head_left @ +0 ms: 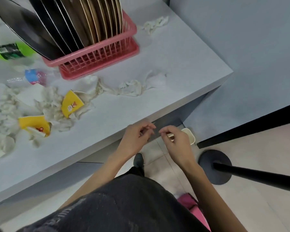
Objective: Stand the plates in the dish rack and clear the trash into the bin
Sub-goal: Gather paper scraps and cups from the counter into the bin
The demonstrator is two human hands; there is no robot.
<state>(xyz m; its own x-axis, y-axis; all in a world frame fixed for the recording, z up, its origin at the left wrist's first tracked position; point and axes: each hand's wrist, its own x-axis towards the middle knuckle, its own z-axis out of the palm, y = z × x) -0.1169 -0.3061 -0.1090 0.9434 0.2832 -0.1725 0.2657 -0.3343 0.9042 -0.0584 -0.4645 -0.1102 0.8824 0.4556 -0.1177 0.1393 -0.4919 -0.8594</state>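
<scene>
Head view: left hand (pixel 137 137) and right hand (pixel 176 139) hover loosely curled, apparently empty, above the bin (pixel 191 137), likely placed for dropping trash.

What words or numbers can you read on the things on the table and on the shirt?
No text is clear enough to quote.
Green container: dark label with white print, too blurred.
Upper yellow cup: cartoon animal and small white tag, print too small.
Lower yellow cup: red picture, no readable words.
Blue and pink wrapper: blurred.
Dark shirt: pale lettering, too blurred.
</scene>
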